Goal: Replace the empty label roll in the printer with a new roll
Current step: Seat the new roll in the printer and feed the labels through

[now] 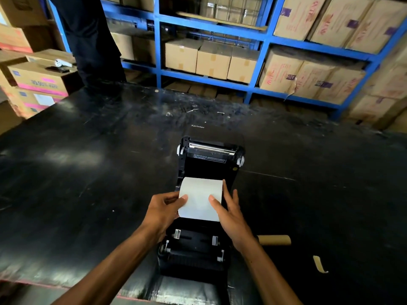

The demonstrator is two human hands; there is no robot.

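Note:
A black label printer (pixel 193 256) sits on the black table with its lid (pixel 209 157) swung open away from me. A new white label roll (pixel 199 199) lies in the printer's bay. My left hand (pixel 164 211) grips the roll's left end, thumb on top of the paper. My right hand (pixel 229 213) holds its right end, thumb on the paper and fingers along the side. The empty brown cardboard core (pixel 274 240) lies on the table to the right of the printer.
A torn strip of backing paper (pixel 319 264) lies near the table's right front. A person in dark trousers (pixel 92 40) stands at the table's far left. Blue shelving (pixel 259 36) with cardboard boxes stands behind the table, and more boxes (pixel 37 80) are stacked at the left.

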